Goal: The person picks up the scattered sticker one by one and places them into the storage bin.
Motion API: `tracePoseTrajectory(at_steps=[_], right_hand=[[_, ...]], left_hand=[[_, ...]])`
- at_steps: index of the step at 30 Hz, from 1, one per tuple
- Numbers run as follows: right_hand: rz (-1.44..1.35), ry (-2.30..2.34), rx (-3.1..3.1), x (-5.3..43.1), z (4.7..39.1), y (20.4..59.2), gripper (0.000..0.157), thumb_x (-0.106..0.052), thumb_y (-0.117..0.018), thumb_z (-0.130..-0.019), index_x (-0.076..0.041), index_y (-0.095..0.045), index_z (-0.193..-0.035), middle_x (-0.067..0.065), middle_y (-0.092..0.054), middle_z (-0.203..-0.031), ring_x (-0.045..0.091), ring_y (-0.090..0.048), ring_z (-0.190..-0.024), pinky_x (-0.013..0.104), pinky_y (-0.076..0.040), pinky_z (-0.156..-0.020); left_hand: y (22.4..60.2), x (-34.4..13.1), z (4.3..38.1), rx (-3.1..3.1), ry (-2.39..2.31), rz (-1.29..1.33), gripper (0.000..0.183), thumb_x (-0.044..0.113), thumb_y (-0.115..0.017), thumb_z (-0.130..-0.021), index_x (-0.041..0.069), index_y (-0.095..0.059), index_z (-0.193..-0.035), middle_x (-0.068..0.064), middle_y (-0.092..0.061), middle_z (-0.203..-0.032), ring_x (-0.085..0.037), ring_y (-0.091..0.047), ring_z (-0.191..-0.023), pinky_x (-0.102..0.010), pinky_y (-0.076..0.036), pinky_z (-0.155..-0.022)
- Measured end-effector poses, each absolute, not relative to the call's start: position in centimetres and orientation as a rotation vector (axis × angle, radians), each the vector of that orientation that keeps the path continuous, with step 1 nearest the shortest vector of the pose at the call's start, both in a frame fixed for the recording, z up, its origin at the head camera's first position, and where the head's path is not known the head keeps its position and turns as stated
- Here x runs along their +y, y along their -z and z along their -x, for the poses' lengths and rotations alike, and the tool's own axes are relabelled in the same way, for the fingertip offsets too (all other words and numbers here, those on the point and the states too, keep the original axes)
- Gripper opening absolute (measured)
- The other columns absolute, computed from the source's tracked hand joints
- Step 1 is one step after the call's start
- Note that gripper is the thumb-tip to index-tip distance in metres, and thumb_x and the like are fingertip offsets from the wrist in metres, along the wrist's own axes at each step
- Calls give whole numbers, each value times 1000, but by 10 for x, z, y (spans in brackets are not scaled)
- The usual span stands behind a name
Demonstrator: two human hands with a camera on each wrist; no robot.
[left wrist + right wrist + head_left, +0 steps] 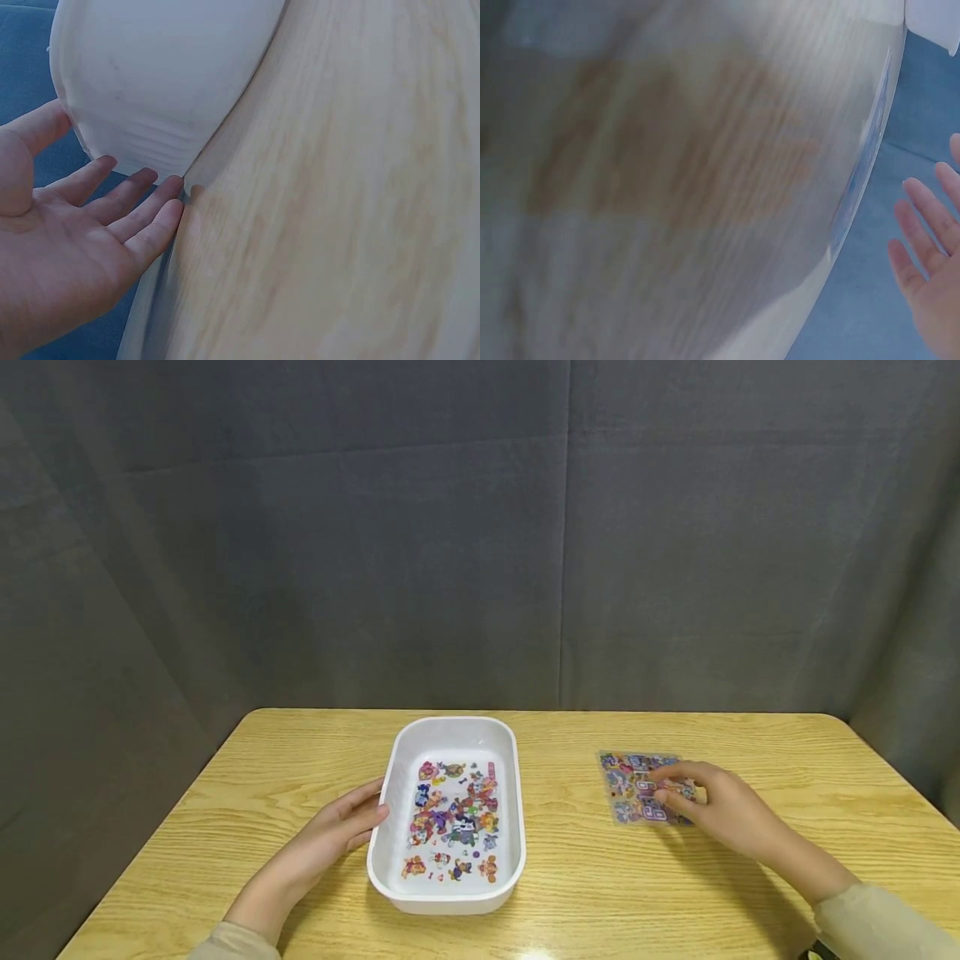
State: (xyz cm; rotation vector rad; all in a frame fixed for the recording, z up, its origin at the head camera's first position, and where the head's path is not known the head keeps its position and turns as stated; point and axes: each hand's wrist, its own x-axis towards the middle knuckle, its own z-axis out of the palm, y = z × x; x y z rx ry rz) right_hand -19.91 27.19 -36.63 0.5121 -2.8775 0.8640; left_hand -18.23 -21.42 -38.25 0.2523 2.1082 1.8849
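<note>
See wooden table, white tray on it. Find patterned sheet flat right of tray, outside it; judge that part pending. Note left hand touching tray's left side, fingers straight, not clamped; right hand well right of tray, over sheet, fingers apart, no grip visible. Judge colourful pictures inside tray done; can't tell if loose.

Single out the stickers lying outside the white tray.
The sticker sheet on the wooden table, nearest the right grip; the other stickers lie inside the white tray.
</note>
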Motion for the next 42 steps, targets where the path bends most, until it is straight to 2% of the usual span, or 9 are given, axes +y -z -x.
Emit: tracePoseTrajectory(at_steps=[3, 5, 13, 23, 39, 42], right_hand=[[-508, -876, -2879, 275, 201, 368, 37, -34, -64, -97, -10, -68, -124, 14, -66, -123, 34, -62, -106, 57, -52, -84], [-506, -876, -2879, 277, 203, 369, 36, -33, -64, -97, -9, -68, -124, 15, -65, -124, 36, -61, -110, 60, -50, -89], [-514, -901, -2895, 284, 211, 370, 35, -32, -64, -98, -8, -68, -124, 15, -66, -124, 36, -61, -111, 59, -49, -91], [-481, -945, -2905, 293, 220, 374, 32, -27, -64, -98, -6, -67, -123, 6, -68, -111, 31, -61, -105, 58, -49, -90], [-494, -977, -2957, 299, 228, 380, 41, -29, -69, -95, -3, -65, -125, 14, -66, -117, 36, -60, -110, 61, -48, -94], [-523, -957, -2980, 300, 230, 379, 44, -29, -70, -94, -1, -64, -126, 20, -64, -123, 40, -59, -112, 59, -50, -92]], left_hand=[[383, -214, 183, 2109, -1884, -252, 66, 25, -57, -101, -2, -28, -154, -24, -38, -152, -34, -41, -137, -44, -36, -113], [383, -214, 183, 2109, -1884, -250, 66, 25, -57, -101, -2, -28, -154, -24, -38, -151, -34, -41, -137, -43, -36, -113], [383, -214, 183, 2116, -1883, -240, 67, 25, -58, -100, -2, -28, -154, -24, -39, -151, -34, -41, -137, -43, -36, -113], [384, -216, 184, 2112, -1874, -261, 68, 26, -57, -101, -2, -26, -154, -25, -38, -151, -34, -42, -136, -43, -37, -112], [384, -215, 183, 2118, -1878, -258, 68, 26, -57, -101, -3, -27, -153, -26, -38, -151, -34, -42, -135, -41, -39, -111], [384, -215, 183, 2122, -1876, -253, 68, 27, -58, -101, -3, -27, -153, -25, -38, -151, -34, -42, -136, -40, -39, -111]])
